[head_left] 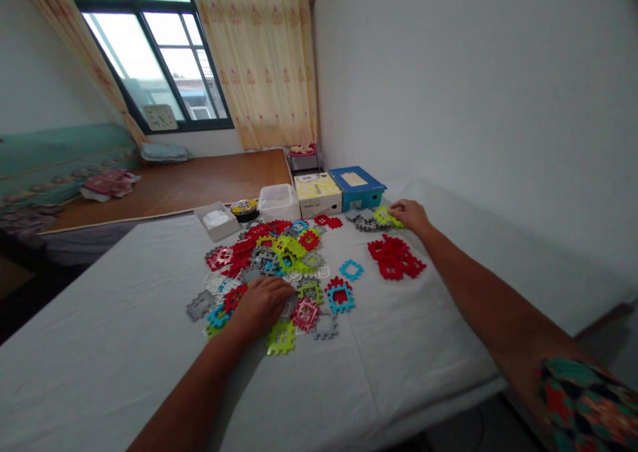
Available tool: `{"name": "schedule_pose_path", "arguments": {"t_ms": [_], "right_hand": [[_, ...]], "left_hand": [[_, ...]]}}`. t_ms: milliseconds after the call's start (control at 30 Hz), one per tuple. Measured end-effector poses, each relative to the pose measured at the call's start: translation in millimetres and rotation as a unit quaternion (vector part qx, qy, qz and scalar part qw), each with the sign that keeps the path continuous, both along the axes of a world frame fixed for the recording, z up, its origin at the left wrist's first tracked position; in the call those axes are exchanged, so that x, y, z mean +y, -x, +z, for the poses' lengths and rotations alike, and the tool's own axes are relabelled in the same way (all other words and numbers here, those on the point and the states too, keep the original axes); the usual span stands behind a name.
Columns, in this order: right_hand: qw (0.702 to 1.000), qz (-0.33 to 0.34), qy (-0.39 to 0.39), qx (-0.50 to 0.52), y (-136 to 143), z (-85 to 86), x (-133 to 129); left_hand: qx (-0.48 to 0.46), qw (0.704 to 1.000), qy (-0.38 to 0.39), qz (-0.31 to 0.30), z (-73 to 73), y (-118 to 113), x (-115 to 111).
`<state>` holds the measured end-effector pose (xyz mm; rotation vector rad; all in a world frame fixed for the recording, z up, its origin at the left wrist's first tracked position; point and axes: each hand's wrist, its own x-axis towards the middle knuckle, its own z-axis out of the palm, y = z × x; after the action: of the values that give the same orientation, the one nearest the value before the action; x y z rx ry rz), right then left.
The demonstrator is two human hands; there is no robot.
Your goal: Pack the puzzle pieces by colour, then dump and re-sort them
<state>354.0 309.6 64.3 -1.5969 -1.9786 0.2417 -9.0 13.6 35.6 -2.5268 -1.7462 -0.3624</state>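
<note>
A mixed pile of flat toothed plastic pieces (286, 249) in red, yellow-green, blue, grey and white covers the middle of the cloth. My left hand (264, 300) rests on the near part of this pile, fingers pointing right; whether it grips a piece is hidden. At the back right, my right hand (409, 214) has its fingers closed on a yellow-green piece (386, 217), beside a group of grey pieces (366, 221). In front of that group lies a separate heap of red pieces (395, 258). A single blue piece (351, 270) is between the two heaps.
Along the back of the white-clothed table (124, 306) stand a white box (217, 222), a round black-and-yellow container (244, 209), a clear tub (279, 203), a yellow box (318, 195) and a blue box (357, 187). A wall rises on the right.
</note>
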Motion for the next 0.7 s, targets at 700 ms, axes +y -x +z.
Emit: {"name": "schedule_pose_path", "arguments": {"t_ms": [700], "right_hand": [[0.910,0.395,-0.080,-0.098,150,-2.5,-108]], "left_hand": [[-0.003,1.000,-0.011,-0.009,3.0,-3,-2]]}}
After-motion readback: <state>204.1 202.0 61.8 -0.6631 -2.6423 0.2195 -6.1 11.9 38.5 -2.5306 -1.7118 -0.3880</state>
